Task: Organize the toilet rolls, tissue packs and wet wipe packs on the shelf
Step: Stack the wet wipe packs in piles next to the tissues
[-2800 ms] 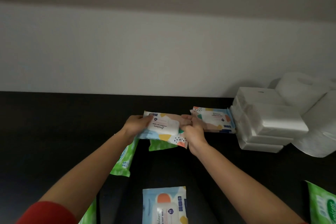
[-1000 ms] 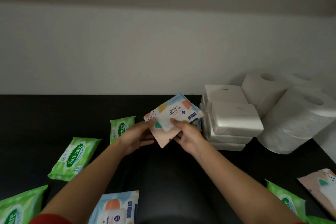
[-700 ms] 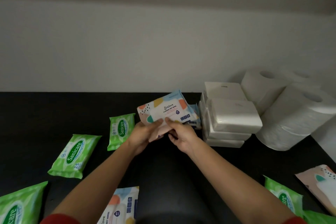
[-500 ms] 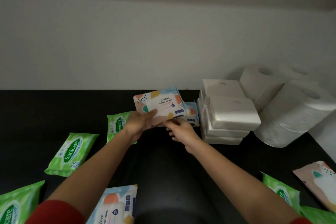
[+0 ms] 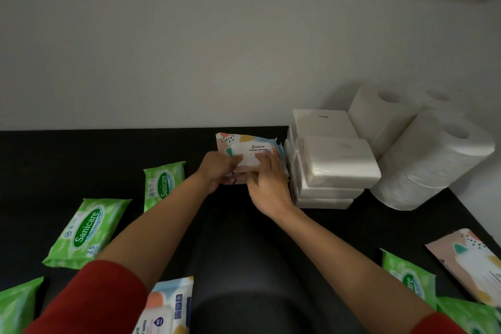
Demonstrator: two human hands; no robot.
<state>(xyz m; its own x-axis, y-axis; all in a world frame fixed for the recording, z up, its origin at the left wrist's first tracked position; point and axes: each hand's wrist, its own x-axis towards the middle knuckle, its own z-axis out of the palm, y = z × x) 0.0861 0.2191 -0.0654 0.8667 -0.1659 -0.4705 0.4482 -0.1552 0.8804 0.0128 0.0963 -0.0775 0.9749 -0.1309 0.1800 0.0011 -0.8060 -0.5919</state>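
Person: two bare forearms; red fabric sleeves (image 5: 103,295) pushed above the elbows; no rings, watch visible.

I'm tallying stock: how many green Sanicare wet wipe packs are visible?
5 green Sanicare wet wipe packs: one mid-left, one left, one bottom-left corner, two bottom right. Others may lie outside view.

Tissue packs (image 5: 336,163) are sitting stacked just right of the grip, toilet rolls (image 5: 431,160) lying beyond them; Sanicare packs (image 5: 88,230) are lying well left, nearer the person.
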